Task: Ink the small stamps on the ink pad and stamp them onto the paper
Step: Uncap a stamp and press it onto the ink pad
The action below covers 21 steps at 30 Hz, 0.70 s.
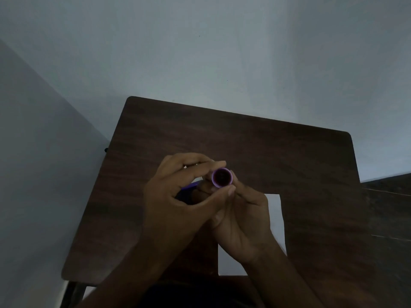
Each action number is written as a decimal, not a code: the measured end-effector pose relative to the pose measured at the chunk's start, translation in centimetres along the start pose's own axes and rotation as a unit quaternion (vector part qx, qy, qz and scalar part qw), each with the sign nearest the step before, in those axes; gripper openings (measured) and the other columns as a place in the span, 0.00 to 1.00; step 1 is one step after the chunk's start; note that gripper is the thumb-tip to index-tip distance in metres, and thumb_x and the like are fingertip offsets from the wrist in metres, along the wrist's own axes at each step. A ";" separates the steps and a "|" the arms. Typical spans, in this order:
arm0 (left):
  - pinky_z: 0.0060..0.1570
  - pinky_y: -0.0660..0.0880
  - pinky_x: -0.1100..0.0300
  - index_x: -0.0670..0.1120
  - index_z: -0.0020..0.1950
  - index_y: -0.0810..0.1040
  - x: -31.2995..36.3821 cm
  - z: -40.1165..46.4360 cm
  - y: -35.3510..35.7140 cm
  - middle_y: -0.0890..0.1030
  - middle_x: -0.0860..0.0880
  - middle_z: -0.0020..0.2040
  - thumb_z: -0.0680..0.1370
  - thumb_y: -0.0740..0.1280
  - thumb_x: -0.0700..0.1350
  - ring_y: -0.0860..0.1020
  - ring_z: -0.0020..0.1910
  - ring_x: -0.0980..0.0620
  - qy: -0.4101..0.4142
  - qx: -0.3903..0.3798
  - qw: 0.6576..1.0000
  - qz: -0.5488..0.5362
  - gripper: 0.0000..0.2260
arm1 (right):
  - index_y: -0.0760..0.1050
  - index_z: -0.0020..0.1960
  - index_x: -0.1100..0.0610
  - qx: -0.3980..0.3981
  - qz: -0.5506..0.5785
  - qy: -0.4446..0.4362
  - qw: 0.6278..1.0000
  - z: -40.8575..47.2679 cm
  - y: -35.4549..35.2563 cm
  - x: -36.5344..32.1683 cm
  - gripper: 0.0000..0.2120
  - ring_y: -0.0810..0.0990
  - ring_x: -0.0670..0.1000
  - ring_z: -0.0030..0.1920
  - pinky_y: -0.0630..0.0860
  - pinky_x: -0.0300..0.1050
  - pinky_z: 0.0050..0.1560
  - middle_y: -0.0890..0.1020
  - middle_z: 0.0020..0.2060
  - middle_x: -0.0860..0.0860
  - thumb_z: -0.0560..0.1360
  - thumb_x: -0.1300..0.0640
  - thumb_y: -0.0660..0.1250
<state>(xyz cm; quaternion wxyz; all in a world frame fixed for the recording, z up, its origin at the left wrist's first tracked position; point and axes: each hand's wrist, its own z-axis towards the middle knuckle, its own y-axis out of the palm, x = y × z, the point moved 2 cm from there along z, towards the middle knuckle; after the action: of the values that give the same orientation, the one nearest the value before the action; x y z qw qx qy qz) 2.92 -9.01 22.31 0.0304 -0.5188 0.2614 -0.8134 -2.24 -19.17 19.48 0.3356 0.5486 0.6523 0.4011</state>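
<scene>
A small purple round stamp (pixel 222 178) is held up over the table, its dark round face turned toward the camera. My left hand (pixel 178 196) curls round it, with the thumb and forefinger at its rim. From below, my right hand (pixel 242 221) pinches the stamp with its fingertips. Under my hands lies a white sheet of paper (pixel 275 218), mostly covered by them. A purple-blue object (pixel 189 187), partly hidden behind my left hand, lies on the table; I cannot tell whether it is the ink pad.
The dark wooden table (pixel 266 147) stands against a pale wall. A second dark surface (pixel 389 218) adjoins it on the right. The scene is dim.
</scene>
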 end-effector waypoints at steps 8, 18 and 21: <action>0.57 0.69 0.72 0.52 0.55 0.75 -1.4 0.4 0.7 0.77 0.57 0.52 0.68 0.71 0.57 0.74 0.53 0.64 -0.003 -0.023 0.999 0.031 0.19 | 0.80 0.56 0.63 0.022 -0.070 -0.020 0.997 1.0 -1.2 -1.0 0.32 0.79 0.53 0.52 0.71 0.41 0.57 0.78 0.56 0.60 0.53 0.62 0.82; 0.59 0.69 0.69 0.49 0.57 0.76 -6.5 -1.1 2.3 0.76 0.56 0.59 0.66 0.71 0.60 0.73 0.57 0.60 -0.114 -0.083 0.990 0.025 0.24 | 0.78 0.57 0.63 0.016 -0.228 -0.023 0.973 3.5 -5.6 -3.4 0.17 0.79 0.54 0.48 0.78 0.45 0.49 0.80 0.55 0.61 0.70 0.59 0.71; 0.62 0.71 0.54 0.45 0.66 0.72 -11.7 -3.2 3.6 0.75 0.47 0.64 0.67 0.75 0.54 0.73 0.60 0.52 -0.249 -0.156 0.954 0.053 0.31 | 0.80 0.54 0.59 0.144 -0.492 -0.059 0.857 5.4 -8.6 -4.3 0.12 0.81 0.58 0.46 0.79 0.48 0.47 0.83 0.50 0.60 0.74 0.55 0.67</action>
<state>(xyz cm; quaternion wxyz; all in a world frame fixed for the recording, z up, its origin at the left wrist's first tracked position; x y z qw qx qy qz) 4.72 -7.08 9.93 0.0568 -0.6888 0.3961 -0.6046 -0.63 -23.21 9.39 0.4443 0.2210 0.8666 0.0523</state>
